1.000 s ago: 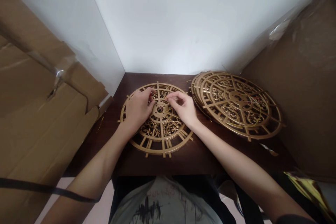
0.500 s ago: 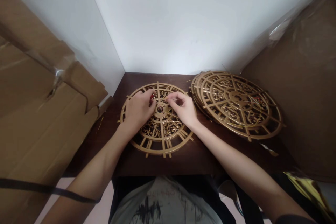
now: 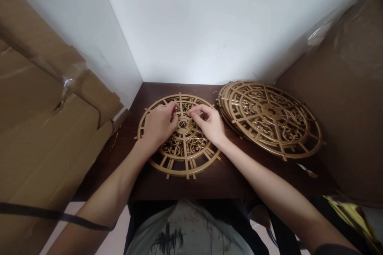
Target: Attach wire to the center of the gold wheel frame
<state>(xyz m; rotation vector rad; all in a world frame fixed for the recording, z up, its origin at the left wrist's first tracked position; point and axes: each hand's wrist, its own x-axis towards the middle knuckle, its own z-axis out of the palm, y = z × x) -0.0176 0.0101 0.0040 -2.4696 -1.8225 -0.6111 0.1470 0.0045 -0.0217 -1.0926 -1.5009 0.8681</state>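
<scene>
A gold openwork clock-face disc (image 3: 185, 155) with scrollwork lies flat on the dark table, and gold edges below it suggest another layer. Over its left part is my left hand (image 3: 159, 122), its fingers curled round a small red object (image 3: 174, 110) that is mostly hidden. My right hand (image 3: 210, 124) rests over the right part, thumb and forefinger pinched on a thin pale strand too fine to make out clearly. Fine thread-like lines cross the round hub (image 3: 182, 124) between the two hands.
Several more gold discs (image 3: 287, 149) are piled unevenly at the right, with loose thin strands on top. A small pointed tool (image 3: 308, 170) lies near them. Cardboard (image 3: 54, 135) stands at the left, more cardboard (image 3: 344, 107) at the right, and a white wall (image 3: 203, 28) behind.
</scene>
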